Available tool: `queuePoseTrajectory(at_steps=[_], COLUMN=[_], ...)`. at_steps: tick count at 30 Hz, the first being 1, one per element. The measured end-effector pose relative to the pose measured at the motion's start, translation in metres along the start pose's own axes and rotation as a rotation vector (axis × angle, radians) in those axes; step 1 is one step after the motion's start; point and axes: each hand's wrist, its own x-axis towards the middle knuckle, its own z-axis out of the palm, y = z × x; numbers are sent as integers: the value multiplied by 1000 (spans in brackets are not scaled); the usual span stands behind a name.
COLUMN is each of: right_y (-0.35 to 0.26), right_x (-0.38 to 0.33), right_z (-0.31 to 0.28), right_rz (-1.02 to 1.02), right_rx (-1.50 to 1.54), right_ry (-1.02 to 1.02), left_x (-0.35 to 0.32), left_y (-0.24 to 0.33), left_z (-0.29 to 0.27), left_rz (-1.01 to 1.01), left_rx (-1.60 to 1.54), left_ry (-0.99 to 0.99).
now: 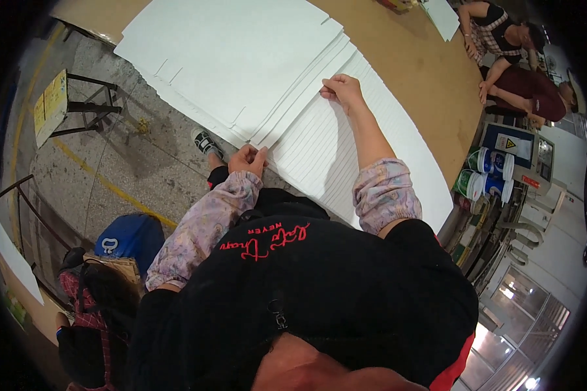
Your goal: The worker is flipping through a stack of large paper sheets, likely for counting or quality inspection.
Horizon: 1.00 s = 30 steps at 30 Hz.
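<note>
A pile of large white card sheets (228, 55) with short slits cut along their edges lies on the brown table. To its right, more white sheets (391, 140) are spread in a staggered row, so that only narrow strips of each show. My right hand (343, 92) pinches the right edge of a sheet beside this row, thumb and fingers together. My left hand (248, 160) is closed at the near corner of the same sheet, by the table's near edge. Both forearms wear patterned sleeve covers.
The brown tabletop (430, 85) stretches to the right. Other people (515, 72) lean at its far right side. Paint-style buckets (479, 173) stand at the right. A small folding stool (65, 107), a blue container (129, 238) and another person (88, 319) are at the left.
</note>
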Motion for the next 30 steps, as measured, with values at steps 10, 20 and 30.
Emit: queuePoseTrajectory(at_steps=[10,20,30], right_y=[5,27,20], right_x=[-1,-1,-3], right_z=[-2,6,8], right_rz=[9,-113,-129], right_rx=[98,258,50], right_ry=[20,94,65], left_x=[3,-7,-8], left_y=[-4,24,41], left_z=[-1,-4,-5], left_rz=[-20,-2,-218], left_rx=[102,429,405], left_ry=[35,91,-24])
